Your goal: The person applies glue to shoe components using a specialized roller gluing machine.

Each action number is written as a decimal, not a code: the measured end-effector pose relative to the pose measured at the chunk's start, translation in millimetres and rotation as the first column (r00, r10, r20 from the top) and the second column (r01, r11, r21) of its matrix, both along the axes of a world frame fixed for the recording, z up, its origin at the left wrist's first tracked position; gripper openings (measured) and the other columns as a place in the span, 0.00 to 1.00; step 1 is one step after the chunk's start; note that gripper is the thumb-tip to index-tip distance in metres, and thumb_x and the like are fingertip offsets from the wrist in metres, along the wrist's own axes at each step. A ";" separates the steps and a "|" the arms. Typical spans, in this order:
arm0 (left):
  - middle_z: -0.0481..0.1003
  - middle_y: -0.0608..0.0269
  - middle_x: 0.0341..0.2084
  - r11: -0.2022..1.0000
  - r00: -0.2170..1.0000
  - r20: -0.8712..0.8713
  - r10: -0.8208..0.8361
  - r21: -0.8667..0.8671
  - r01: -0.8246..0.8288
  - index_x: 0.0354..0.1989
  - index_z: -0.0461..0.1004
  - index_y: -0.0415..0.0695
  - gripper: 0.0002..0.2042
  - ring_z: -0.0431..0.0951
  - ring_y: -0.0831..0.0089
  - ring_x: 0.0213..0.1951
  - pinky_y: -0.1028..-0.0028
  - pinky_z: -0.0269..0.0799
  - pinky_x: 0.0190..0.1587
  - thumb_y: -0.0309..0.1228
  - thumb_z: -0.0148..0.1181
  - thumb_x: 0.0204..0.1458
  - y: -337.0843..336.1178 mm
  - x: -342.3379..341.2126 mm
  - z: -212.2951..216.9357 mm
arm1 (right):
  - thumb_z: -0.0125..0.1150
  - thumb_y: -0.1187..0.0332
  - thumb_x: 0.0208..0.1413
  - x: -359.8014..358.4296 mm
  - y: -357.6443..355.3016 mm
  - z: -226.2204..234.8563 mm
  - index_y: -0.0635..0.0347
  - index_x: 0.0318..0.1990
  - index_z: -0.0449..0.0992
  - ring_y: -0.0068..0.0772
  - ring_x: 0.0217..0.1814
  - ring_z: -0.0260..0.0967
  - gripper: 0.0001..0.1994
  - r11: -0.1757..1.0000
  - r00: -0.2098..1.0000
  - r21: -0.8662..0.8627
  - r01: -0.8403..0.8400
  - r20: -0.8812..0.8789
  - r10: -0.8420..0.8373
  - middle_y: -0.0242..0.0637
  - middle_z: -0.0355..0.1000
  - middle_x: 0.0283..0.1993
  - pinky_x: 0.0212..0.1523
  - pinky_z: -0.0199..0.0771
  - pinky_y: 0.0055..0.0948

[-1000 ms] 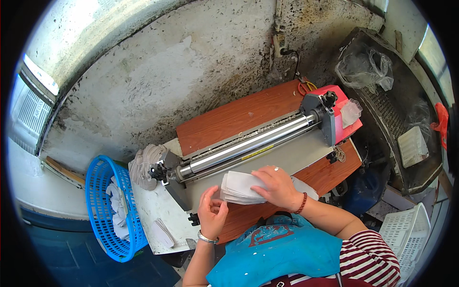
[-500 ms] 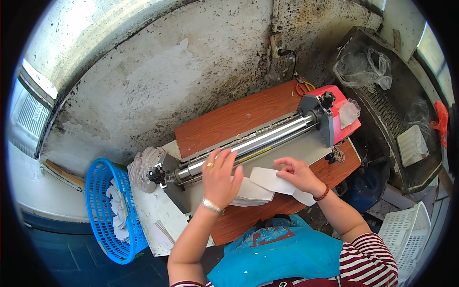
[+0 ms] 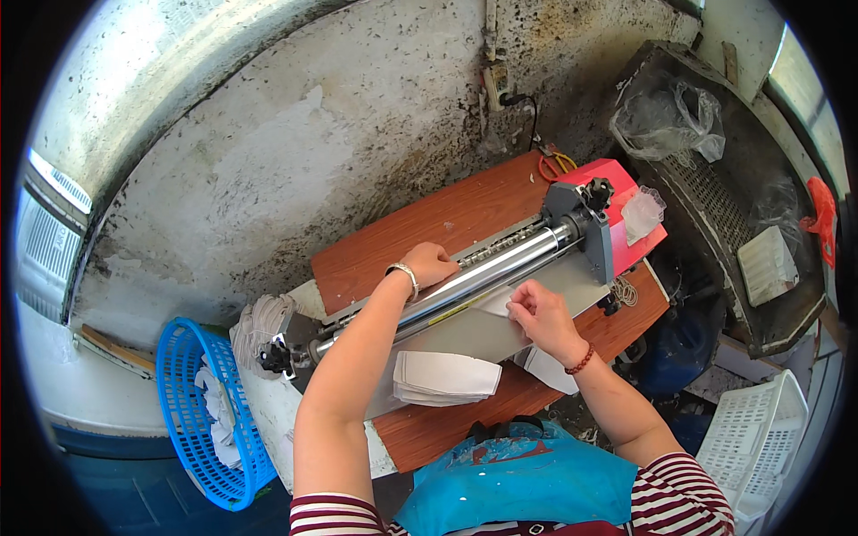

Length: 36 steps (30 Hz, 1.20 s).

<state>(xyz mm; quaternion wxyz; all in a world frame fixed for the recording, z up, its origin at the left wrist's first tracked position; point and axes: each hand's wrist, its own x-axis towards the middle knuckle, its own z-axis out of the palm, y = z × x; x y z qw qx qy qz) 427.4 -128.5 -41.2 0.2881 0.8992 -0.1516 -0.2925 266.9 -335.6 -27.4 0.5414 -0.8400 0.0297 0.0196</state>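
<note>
A long polished steel roller (image 3: 487,272) spans the roller machine on the table. My left hand (image 3: 429,264) reaches over it to the far side, fingers bent down and mostly hidden, so what they hold is unclear. In front of the roller, my right hand (image 3: 543,317) pinches the right end of a white sheet piece (image 3: 494,305), which lies against the roller's near side on the metal feed plate (image 3: 465,338). Nearer me rests a stack of white cut pieces (image 3: 447,377). Another white piece (image 3: 550,372) lies below my right wrist.
At left stands a blue plastic basket (image 3: 170,402) with white pieces inside. A bundle of pale cord (image 3: 259,329) sits by the machine's left end. The red machine housing (image 3: 639,241) is at right, near yellow-handled scissors (image 3: 561,163). White crates (image 3: 751,438) stand lower right.
My left hand has moved from in front of the roller to over its far side. My right hand has carried a white piece up to the roller, away from the stack.
</note>
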 end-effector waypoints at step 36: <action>0.78 0.60 0.33 0.973 0.976 -0.022 -0.218 -0.089 0.215 0.38 0.77 0.40 0.15 0.75 0.74 0.36 0.74 0.70 0.41 0.38 0.59 0.49 31.1 10.5 2.4 | 0.57 0.66 0.56 -3.7 8.5 15.8 0.68 0.30 0.77 0.15 0.18 0.66 0.11 0.974 0.949 0.203 0.097 -0.314 -0.029 0.33 0.73 0.21 0.18 0.66 0.19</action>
